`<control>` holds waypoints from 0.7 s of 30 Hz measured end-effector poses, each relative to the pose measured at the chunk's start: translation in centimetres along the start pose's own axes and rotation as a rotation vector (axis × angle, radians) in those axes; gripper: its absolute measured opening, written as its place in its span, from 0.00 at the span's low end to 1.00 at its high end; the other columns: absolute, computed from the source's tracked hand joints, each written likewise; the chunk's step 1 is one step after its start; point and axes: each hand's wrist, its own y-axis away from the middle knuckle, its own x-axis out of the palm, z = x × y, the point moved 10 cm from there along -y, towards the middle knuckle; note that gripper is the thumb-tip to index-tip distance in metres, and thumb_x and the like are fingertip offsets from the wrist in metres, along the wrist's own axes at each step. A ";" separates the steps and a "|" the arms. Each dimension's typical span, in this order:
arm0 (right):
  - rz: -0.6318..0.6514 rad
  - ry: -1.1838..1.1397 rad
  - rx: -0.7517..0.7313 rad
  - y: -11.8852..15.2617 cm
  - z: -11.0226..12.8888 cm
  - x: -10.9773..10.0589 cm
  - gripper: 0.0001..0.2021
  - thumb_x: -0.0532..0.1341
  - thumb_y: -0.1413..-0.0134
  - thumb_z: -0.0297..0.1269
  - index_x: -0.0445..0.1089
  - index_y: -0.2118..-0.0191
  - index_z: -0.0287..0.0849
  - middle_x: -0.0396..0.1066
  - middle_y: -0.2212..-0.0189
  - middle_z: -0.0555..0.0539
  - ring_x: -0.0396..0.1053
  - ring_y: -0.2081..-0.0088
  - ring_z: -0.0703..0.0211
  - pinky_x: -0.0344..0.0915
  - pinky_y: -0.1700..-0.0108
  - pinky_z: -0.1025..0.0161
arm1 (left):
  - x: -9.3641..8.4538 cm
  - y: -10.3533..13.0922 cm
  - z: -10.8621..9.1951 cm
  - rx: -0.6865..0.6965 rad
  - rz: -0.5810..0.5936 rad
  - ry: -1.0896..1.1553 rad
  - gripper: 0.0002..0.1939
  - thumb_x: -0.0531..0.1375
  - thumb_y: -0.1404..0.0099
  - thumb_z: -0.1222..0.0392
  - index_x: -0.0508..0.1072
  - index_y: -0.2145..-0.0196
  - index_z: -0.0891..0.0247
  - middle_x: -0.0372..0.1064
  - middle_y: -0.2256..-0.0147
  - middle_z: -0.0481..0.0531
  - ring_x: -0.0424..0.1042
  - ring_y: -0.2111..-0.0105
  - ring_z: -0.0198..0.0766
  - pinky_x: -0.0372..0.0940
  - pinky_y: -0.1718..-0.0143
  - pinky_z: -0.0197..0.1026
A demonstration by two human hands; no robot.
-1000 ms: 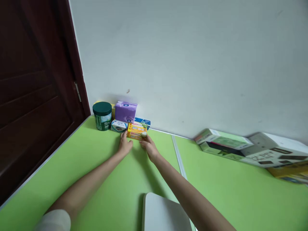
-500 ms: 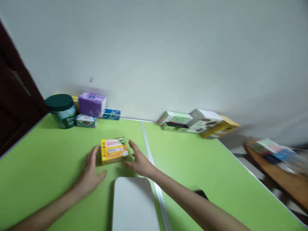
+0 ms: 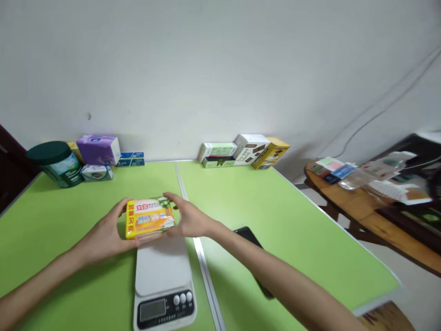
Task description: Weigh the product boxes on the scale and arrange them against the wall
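A yellow and orange soap pack (image 3: 149, 218) is held between both hands, over the far end of a white kitchen scale (image 3: 163, 271). My left hand (image 3: 107, 232) grips its left end, thumb at the lower edge and fingers at the top corner. At the right end, my right hand (image 3: 189, 217) holds it with fingers above and thumb below. The scale's display and buttons face me, and the display looks blank. Under my right forearm lies a black phone (image 3: 248, 235), partly hidden.
On the green table (image 3: 275, 220), a dark green tub (image 3: 57, 163), a purple pack (image 3: 99, 149) and small boxes stand at the back left. A white box (image 3: 251, 149), a yellow box (image 3: 271, 153) and green boxes stand along the wall. A wooden stand (image 3: 358, 207) holds packages at right.
Both hands have closed on the soap pack, which was on the table between them, and it is now over the scale's far end. The view has shifted, showing the scale's display and more of the phone.
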 end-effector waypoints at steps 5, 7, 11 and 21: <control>-0.056 0.012 -0.004 6.4 0.2 0.6 0.51 0.71 0.69 0.37 0.48 0.36 0.41 0.56 0.41 0.35 0.59 0.43 0.41 0.58 0.43 0.47 | 3.0 4.4 -2.6 0.036 0.047 -0.028 0.45 0.66 0.54 0.56 0.51 0.41 0.60 0.62 0.43 0.58 0.63 0.44 0.50 0.61 0.45 0.49; -0.073 0.012 0.007 7.6 -0.1 1.4 0.51 0.71 0.69 0.37 0.47 0.36 0.42 0.56 0.41 0.36 0.58 0.42 0.41 0.57 0.42 0.46 | 3.9 5.2 -2.6 0.050 0.057 -0.030 0.45 0.65 0.54 0.58 0.51 0.40 0.60 0.60 0.43 0.59 0.63 0.44 0.51 0.60 0.44 0.49; -0.053 0.007 0.072 8.2 -0.9 2.4 0.52 0.71 0.67 0.35 0.45 0.35 0.40 0.53 0.39 0.34 0.54 0.39 0.41 0.54 0.40 0.45 | 5.3 5.5 -1.6 0.046 0.125 -0.019 0.49 0.65 0.53 0.61 0.45 0.37 0.62 0.56 0.40 0.63 0.58 0.41 0.52 0.55 0.41 0.52; 0.090 -0.036 -0.035 7.9 0.1 1.4 0.59 0.71 0.63 0.43 0.28 0.33 0.44 0.26 0.32 0.37 0.28 0.32 0.44 0.37 0.34 0.45 | 3.5 5.3 -1.3 0.071 0.150 -0.189 0.67 0.68 0.55 0.51 0.20 0.36 0.59 0.22 0.33 0.68 0.33 0.35 0.59 0.46 0.39 0.62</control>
